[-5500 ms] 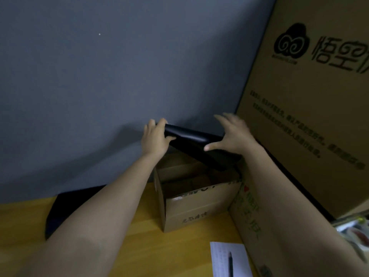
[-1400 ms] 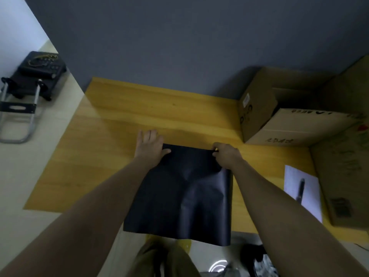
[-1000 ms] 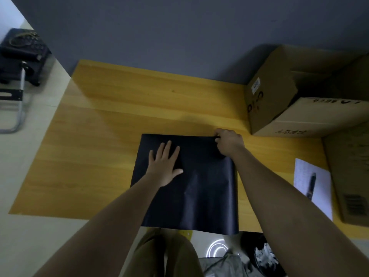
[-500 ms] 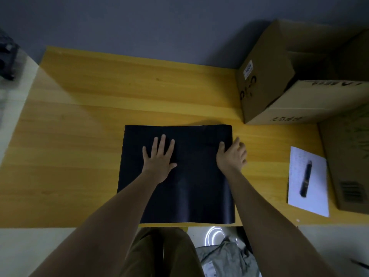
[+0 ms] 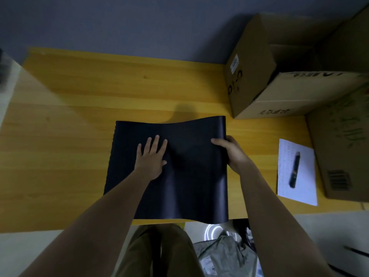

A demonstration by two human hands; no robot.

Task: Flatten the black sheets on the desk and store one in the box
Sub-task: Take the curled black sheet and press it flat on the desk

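A black sheet [image 5: 191,176] lies on the wooden desk [image 5: 79,120], its near edge hanging slightly past the desk's front. My left hand [image 5: 151,156] rests flat on the sheet's left half with fingers spread. My right hand [image 5: 229,150] grips the sheet's right edge, thumb on top, and that side is lifted and curved off the desk. The open cardboard box [image 5: 259,86] stands at the back right of the desk, apart from the sheet. A stack edge shows along the sheet's left side, so more than one sheet may lie there.
A white paper [image 5: 295,182] with a dark pen [image 5: 295,169] lies right of the sheet. A larger cardboard box [image 5: 343,140] stands at the far right. A grey wall bounds the desk's back. Below the front edge are my legs and bags on the floor.
My right hand went from lying flat on the sheet's right edge to gripping it, and that side has risen off the desk. My left hand stays pressed flat.
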